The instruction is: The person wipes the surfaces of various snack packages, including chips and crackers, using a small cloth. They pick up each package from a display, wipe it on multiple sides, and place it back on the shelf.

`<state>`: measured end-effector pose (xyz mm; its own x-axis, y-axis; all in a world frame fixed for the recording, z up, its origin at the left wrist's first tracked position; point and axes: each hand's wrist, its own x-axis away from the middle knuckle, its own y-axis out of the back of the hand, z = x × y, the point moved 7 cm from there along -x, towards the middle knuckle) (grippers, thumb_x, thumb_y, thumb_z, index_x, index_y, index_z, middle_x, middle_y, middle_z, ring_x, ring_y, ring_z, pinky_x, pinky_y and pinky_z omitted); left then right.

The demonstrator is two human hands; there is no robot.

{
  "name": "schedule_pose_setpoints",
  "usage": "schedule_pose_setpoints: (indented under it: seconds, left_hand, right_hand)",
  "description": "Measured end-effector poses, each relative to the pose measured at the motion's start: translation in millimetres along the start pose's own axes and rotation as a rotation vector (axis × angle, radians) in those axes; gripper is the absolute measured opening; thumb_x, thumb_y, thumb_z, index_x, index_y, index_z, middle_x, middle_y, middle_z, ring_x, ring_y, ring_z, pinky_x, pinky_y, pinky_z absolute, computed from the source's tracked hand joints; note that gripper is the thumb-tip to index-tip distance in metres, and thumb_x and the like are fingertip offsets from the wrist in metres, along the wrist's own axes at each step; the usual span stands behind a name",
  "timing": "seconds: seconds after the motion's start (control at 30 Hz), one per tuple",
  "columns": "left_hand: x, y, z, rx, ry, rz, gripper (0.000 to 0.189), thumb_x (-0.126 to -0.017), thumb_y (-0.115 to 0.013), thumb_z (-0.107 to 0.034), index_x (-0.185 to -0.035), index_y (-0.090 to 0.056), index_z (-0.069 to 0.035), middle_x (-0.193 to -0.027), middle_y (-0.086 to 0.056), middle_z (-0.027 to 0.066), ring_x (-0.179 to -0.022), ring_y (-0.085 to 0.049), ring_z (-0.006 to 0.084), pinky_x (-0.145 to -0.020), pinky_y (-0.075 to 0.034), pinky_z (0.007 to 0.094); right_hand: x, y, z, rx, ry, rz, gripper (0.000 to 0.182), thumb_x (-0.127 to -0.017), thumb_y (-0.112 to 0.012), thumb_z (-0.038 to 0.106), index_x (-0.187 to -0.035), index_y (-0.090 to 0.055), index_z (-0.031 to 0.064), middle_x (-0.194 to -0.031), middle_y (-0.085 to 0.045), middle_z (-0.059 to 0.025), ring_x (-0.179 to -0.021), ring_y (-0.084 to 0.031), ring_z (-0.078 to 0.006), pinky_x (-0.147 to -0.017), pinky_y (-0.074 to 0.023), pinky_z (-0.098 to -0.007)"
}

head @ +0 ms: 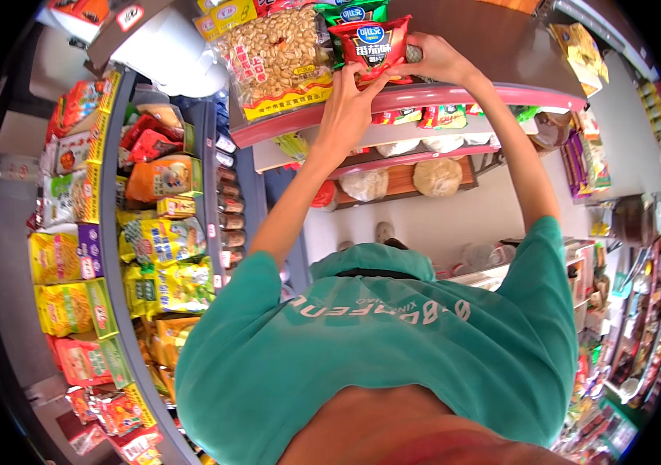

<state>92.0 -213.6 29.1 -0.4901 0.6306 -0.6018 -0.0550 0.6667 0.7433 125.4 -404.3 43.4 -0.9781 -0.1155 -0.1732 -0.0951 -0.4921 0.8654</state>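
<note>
A small red bag of potato chips stands near the front edge of a dark shelf board. My left hand pinches its lower left part, thumb and fingertips on the foil. From the other side my right hand holds its right edge, the thumb along the bottom corner. Right behind it is a green chip bag, mostly covered. A large clear bag of shelled peanuts with a yellow label sits close on the left. Something greyish green shows partly under my right fingers.
The board has a red front rim. Lower shelves hold more snack packets and pale filled bags. At left, a grey rack carries many packaged snacks and bottles. A yellow packet lies at far right.
</note>
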Motion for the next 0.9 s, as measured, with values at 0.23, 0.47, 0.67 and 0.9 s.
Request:
schedule_pose_setpoints:
  seconds: [0.23, 0.47, 0.67, 0.9]
  left_hand:
    - [5, 18, 25, 0.154, 0.053, -0.127, 0.022, -0.090, -0.062, -0.004, -0.111, -0.063, 0.000, -0.104, -0.055, 0.0160, -0.093, -0.060, 0.0318, -0.078, -0.050, 0.0423]
    - [4, 13, 32, 0.227, 0.189, 0.010, 0.015, -0.092, -0.060, -0.010, -0.104, -0.062, -0.002, -0.100, -0.059, 0.0163, -0.090, -0.062, 0.0350, -0.075, -0.050, 0.0417]
    - [13, 31, 30, 0.106, 0.103, -0.099, 0.017, -0.089, -0.065, -0.006, -0.105, -0.063, 0.000, -0.096, -0.061, 0.0136, -0.085, -0.064, 0.0254, -0.074, -0.051, 0.0349]
    - [37, 52, 35, 0.219, 0.273, -0.052, 0.017, -0.091, -0.064, -0.007, -0.107, -0.065, 0.000, -0.094, -0.061, 0.0107, -0.078, -0.064, 0.0201, -0.070, -0.051, 0.0293]
  right_hand:
    - [3, 19, 33, 0.085, 0.319, -0.292, 0.039, -0.081, -0.077, 0.039, -0.084, -0.068, 0.0010, -0.084, -0.067, -0.0160, -0.076, -0.066, -0.0234, -0.063, -0.0502, -0.0331]
    - [9, 16, 18, -0.132, -0.124, 0.232, 0.062, -0.074, -0.075, 0.061, -0.072, -0.064, 0.0005, -0.058, -0.062, -0.0097, -0.057, -0.061, -0.0229, -0.055, -0.0480, -0.0375]
    - [12, 17, 14, 0.027, -0.086, 0.230, 0.066, -0.071, -0.073, 0.066, -0.077, -0.065, 0.0015, -0.070, -0.065, -0.0085, -0.067, -0.061, -0.0211, -0.061, -0.0484, -0.0374]
    - [45, 40, 20, -0.137, -0.046, -0.092, 0.068, -0.071, -0.073, 0.066, -0.093, -0.069, 0.0024, -0.078, -0.066, -0.0080, -0.073, -0.063, -0.0235, -0.068, -0.0509, -0.0368]
